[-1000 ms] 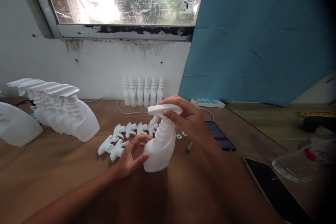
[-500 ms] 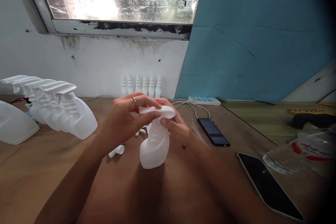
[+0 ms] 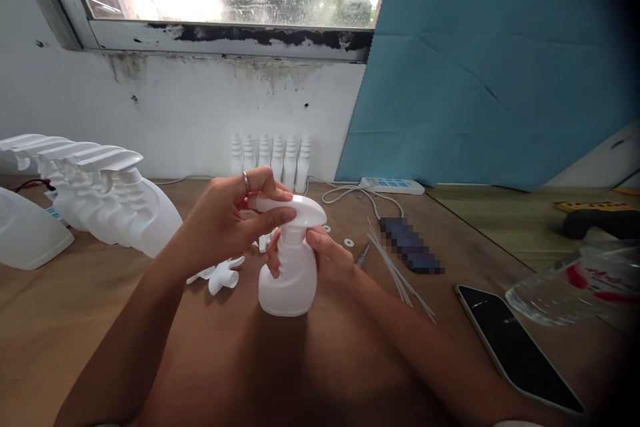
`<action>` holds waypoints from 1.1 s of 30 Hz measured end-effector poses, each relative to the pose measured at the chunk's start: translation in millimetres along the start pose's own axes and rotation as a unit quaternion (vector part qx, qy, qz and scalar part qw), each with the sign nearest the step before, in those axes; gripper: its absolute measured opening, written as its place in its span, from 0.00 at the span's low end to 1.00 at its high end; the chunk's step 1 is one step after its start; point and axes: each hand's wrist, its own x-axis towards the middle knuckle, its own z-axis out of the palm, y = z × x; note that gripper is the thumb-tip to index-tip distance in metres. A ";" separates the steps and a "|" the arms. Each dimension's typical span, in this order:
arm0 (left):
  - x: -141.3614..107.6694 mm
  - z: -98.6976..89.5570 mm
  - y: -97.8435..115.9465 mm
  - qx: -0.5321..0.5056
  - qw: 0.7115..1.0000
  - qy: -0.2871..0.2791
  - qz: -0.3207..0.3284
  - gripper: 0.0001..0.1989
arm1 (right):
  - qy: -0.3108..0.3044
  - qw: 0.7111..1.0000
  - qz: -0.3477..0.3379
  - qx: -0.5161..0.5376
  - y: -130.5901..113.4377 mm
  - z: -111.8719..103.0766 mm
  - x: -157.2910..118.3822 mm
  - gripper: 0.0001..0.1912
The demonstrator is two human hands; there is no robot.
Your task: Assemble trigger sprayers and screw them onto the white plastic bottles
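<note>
A small white translucent spray bottle (image 3: 289,292) stands upright on the brown table in front of me. On its neck sits a white spray head (image 3: 310,212). My left hand (image 3: 227,213), with a ring on one finger, pinches the spray head between thumb and fingers from the left. My right hand (image 3: 334,259) wraps around the bottle's neck from behind, its thumb at the right of the neck and fingertips showing on the left side. Loose white plastic trigger parts (image 3: 223,278) lie just left of the bottle.
Assembled white spray bottles (image 3: 160,223) stand in a row at left. Slim white bottles (image 3: 277,157) line the wall. On the right are thin tubes (image 3: 400,280), a white washer (image 3: 349,242), a blurred-out phone (image 3: 413,247), a dark phone (image 3: 520,347), a water bottle (image 3: 575,287) and a power strip (image 3: 393,185).
The bottle has turned so its broad side faces me. My right hand has dropped from the spray head to the neck. My left hand keeps its hold on the spray head.
</note>
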 end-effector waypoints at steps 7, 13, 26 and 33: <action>-2.7 1.2 2.0 0.037 0.999 0.017 0.007 0.16 | 0.046 0.992 0.000 -0.117 -3.3 5.8 1.2 0.18; -2.4 1.1 3.4 0.034 0.999 0.004 0.001 0.17 | 0.078 0.990 0.006 -0.114 -3.5 11.1 3.5 0.19; -3.4 -0.7 6.2 0.000 1.000 -0.013 -0.026 0.17 | 0.073 0.994 0.012 -0.074 -1.6 13.1 3.0 0.22; -4.9 -1.0 5.4 0.006 1.000 -0.014 -0.017 0.16 | 0.047 0.997 0.005 -0.055 -0.2 12.8 2.9 0.23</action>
